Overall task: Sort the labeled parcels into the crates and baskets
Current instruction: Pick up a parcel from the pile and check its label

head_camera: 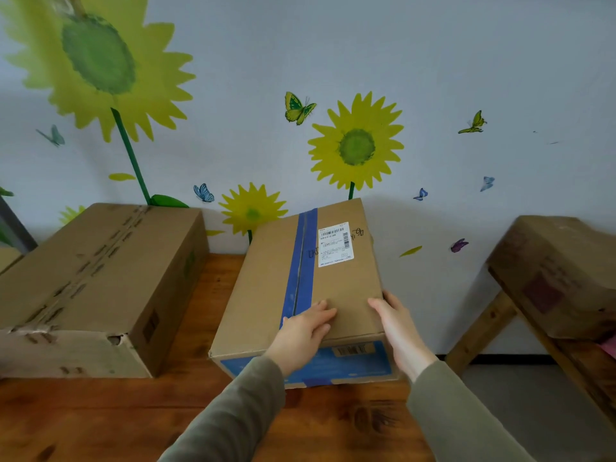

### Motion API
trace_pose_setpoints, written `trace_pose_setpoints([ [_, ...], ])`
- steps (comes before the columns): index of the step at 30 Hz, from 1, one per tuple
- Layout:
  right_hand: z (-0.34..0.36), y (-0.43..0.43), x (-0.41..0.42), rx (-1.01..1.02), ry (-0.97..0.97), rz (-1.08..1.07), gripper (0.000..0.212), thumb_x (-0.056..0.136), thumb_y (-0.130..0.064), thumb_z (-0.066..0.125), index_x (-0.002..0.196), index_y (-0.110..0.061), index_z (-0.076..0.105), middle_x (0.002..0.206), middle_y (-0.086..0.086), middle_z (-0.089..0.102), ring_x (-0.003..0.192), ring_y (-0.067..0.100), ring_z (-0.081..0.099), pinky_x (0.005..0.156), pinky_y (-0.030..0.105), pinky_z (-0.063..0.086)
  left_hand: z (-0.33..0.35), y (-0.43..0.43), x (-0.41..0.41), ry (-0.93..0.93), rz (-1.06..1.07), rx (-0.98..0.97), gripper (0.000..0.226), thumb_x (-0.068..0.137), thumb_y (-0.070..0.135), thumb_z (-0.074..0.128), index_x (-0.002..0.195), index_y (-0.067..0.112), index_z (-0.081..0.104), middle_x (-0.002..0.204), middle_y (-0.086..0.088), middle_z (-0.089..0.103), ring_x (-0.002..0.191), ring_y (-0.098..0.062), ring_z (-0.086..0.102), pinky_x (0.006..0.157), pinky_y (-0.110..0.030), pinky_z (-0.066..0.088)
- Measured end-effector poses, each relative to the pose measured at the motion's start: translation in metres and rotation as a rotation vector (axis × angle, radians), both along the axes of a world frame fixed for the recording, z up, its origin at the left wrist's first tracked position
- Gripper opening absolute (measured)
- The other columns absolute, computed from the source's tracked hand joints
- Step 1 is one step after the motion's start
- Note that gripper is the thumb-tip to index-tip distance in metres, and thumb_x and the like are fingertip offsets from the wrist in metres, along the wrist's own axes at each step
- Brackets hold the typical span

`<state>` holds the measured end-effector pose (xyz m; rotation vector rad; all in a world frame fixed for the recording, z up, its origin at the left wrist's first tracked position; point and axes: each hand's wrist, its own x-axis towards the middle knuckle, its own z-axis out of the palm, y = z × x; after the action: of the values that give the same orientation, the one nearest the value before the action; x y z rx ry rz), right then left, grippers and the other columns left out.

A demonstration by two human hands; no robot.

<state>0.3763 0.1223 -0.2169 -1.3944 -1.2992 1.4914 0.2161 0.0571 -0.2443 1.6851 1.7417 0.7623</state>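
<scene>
- Lying flat on the wooden table (pixel 200 411), the parcel (pixel 273 278) has its far end toward the decorated wall and its near end at the person's hands.
- The left hand (pixel 306 331) rests palm-down on the parcel's top near the front edge, fingers fairly straight and spread over the blue tape (pixel 305 261).
- The right hand (pixel 398 331) lies along the top right edge by the front corner, fingers extended. Whether the thumb hooks down the side I cannot tell.
- The parcel looks like stiff corrugated card with sharp corners, so it should keep its shape when lifted. Its bulk suggests some weight, though nothing shows how much.
- The plain card should offer fair friction. A two-handed hold on opposite sides or under the bottom edges seems safest, since the flat top gives nothing to grip.
- Keeping the white label (pixel 335 244) face up would leave it readable for sorting.
- Counted: three cardboard boxes, namely this parcel, a larger box (pixel 100 278) just to its left and another box (pixel 560 271) well apart on a wooden bench (pixel 480 328) to the right.
- One white label shows, plus one barcode sticker (pixel 353 350) on the parcel's front face. No crates or baskets are in view.
</scene>
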Motion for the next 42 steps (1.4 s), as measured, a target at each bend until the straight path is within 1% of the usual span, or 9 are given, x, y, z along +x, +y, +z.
trace_pose_setpoints([
  [4, -0.019, 0.004, 0.006, -0.052, -0.018, -0.046, 0.03, 0.097, -0.018, 0.044, 0.125, -0.016, 0.054, 0.11, 0.004, 0.063, 0.092, 0.014, 0.058, 0.066, 0.025, 0.043, -0.007, 0.003, 0.01, 0.09, -0.014, -0.059, 0.042, 0.103, 0.016, 0.034, 0.143, 0.025, 0.038, 0.156, 0.008, 0.021, 0.144, -0.008, 0.014, 0.116, -0.051, -0.002],
  [12, -0.059, 0.005, 0.02, -0.199, -0.026, -0.131, 0.031, 0.099, -0.023, 0.043, 0.127, -0.012, 0.052, 0.097, 0.004, 0.06, 0.081, 0.013, 0.056, 0.058, 0.027, 0.039, -0.024, 0.007, 0.033, 0.27, -0.074, -0.187, 0.043, 0.103, 0.012, 0.027, 0.144, 0.02, 0.036, 0.158, 0.001, 0.015, 0.146, -0.011, 0.008, 0.113, -0.056, -0.006],
  [18, -0.079, 0.004, 0.024, -0.281, 0.001, -0.145, 0.037, 0.098, -0.029, 0.045, 0.131, -0.013, 0.049, 0.109, 0.008, 0.059, 0.095, 0.022, 0.057, 0.073, 0.034, 0.046, -0.032, 0.003, 0.039, 0.335, -0.096, -0.215, 0.044, 0.103, 0.014, 0.028, 0.146, 0.021, 0.033, 0.159, 0.004, 0.013, 0.145, -0.008, 0.006, 0.113, -0.054, -0.008],
  [22, -0.084, 0.003, 0.026, -0.292, 0.011, -0.134, 0.037, 0.097, -0.032, 0.048, 0.129, -0.016, 0.048, 0.108, 0.007, 0.06, 0.095, 0.021, 0.057, 0.07, 0.033, 0.046, -0.031, 0.002, 0.035, 0.34, -0.123, -0.212, 0.043, 0.102, 0.021, 0.033, 0.144, 0.022, 0.036, 0.157, 0.005, 0.018, 0.145, -0.008, 0.01, 0.115, -0.051, -0.002],
  [24, -0.083, 0.007, 0.028, -0.27, -0.018, -0.099, 0.038, 0.096, -0.035, 0.051, 0.127, -0.015, 0.051, 0.109, 0.006, 0.062, 0.097, 0.021, 0.059, 0.071, 0.033, 0.047, -0.026, 0.006, 0.024, 0.284, -0.105, -0.197, 0.042, 0.101, 0.026, 0.037, 0.143, 0.022, 0.039, 0.152, 0.003, 0.033, 0.139, -0.009, 0.028, 0.116, -0.041, 0.016],
  [27, -0.078, 0.019, 0.026, -0.248, -0.025, -0.061, 0.037, 0.095, -0.036, 0.052, 0.125, -0.014, 0.051, 0.111, 0.004, 0.063, 0.099, 0.021, 0.06, 0.073, 0.032, 0.049, -0.014, 0.019, -0.008, 0.1, 0.083, -0.111, 0.04, 0.099, 0.026, 0.045, 0.138, 0.017, 0.046, 0.132, -0.002, 0.056, 0.117, -0.012, 0.054, 0.099, -0.023, 0.041],
  [30, -0.072, 0.038, 0.02, -0.227, -0.041, -0.017, 0.043, 0.095, -0.036, 0.052, 0.133, -0.016, 0.046, 0.118, 0.004, 0.06, 0.103, 0.021, 0.059, 0.082, 0.036, 0.049, -0.012, 0.036, -0.053, 0.079, 0.35, -0.069, 0.041, 0.097, 0.024, 0.049, 0.136, 0.013, 0.046, 0.132, -0.007, 0.054, 0.118, -0.017, 0.052, 0.095, -0.023, 0.04],
  [35, -0.074, 0.064, 0.014, -0.208, -0.112, 0.013, 0.048, 0.095, -0.032, 0.053, 0.139, -0.016, 0.042, 0.125, 0.006, 0.057, 0.108, 0.023, 0.057, 0.096, 0.041, 0.045, -0.025, 0.049, -0.114, 0.174, 0.591, -0.24, 0.062, 0.093, 0.036, 0.054, 0.143, 0.006, 0.032, 0.139, -0.018, 0.043, 0.125, -0.032, 0.045, 0.103, -0.042, 0.041],
  [42, -0.076, 0.076, 0.01, -0.318, -0.042, 0.014, 0.045, 0.094, -0.034, 0.056, 0.135, -0.019, 0.044, 0.11, 0.002, 0.062, 0.094, 0.019, 0.061, 0.075, 0.034, 0.048, -0.035, 0.052, -0.12, -0.199, 0.613, -0.407, 0.067, 0.094, 0.047, 0.048, 0.145, 0.008, 0.03, 0.142, -0.016, 0.043, 0.125, -0.033, 0.047, 0.107, -0.043, 0.037],
])
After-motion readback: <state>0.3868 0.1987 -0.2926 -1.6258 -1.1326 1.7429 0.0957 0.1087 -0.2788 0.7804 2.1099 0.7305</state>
